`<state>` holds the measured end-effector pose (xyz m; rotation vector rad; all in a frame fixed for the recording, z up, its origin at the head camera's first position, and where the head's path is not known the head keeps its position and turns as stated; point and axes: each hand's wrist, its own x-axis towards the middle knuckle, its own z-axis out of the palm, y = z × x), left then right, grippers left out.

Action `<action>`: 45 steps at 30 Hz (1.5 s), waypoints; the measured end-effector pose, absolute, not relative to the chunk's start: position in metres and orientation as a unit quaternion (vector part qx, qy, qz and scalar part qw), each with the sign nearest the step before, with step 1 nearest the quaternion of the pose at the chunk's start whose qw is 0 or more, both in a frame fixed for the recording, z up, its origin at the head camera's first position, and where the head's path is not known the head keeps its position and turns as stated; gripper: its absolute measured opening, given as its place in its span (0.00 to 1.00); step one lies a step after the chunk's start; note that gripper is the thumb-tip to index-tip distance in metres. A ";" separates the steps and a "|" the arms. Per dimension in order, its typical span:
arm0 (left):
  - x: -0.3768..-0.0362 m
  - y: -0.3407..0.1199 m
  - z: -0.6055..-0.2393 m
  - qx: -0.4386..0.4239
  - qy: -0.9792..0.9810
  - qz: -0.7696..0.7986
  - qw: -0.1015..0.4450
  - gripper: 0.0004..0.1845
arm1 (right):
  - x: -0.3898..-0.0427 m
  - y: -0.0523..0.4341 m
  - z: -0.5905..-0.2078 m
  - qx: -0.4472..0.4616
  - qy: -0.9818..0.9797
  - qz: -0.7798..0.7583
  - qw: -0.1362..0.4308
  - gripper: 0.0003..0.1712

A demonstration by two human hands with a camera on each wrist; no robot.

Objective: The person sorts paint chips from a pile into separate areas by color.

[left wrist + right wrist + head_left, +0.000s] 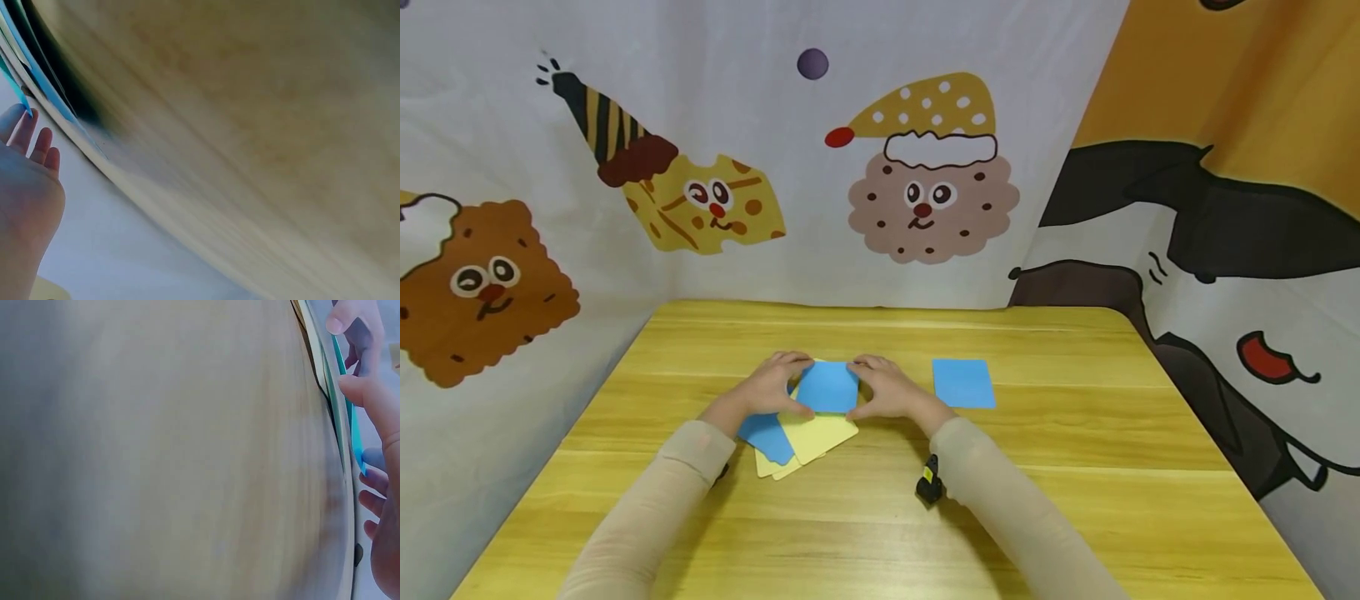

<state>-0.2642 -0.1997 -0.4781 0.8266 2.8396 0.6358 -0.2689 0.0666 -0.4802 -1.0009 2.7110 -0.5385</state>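
Observation:
Between both hands, a blue square paper (827,387) is held above a loose pile. My left hand (769,385) pinches its left side, thumb at the near corner and fingers at the far one. The right side is pinched the same way by my right hand (886,390). In the right wrist view the blue paper (357,440) appears edge-on, raised off the table, with thumbs of both hands on it. Beneath lie yellow papers (817,437) and another blue paper (766,437), fanned out unevenly and partly covered.
A separate blue square paper (964,383) lies flat to the right of my right hand. The wooden table (1075,467) ends at a cartoon-printed cloth (820,275) behind. A small black device (929,483) hangs at the right wrist.

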 end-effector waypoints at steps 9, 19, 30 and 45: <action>-0.254 -0.193 -0.472 0.278 0.935 0.214 0.047 0.54 | -0.264 0.075 -0.477 -0.347 0.910 -0.202 0.098 0.57; -0.245 -0.182 -0.466 0.288 0.933 0.216 0.027 0.54 | -0.254 0.088 -0.472 -0.347 0.907 -0.223 0.081 0.57; -0.232 -0.163 -0.460 0.296 0.930 0.219 0.005 0.55 | -0.243 0.108 -0.471 -0.351 0.907 -0.226 0.062 0.58; -0.222 -0.126 -0.456 0.317 0.929 0.189 -0.022 0.54 | -0.227 0.147 -0.464 -0.353 0.910 -0.216 0.030 0.58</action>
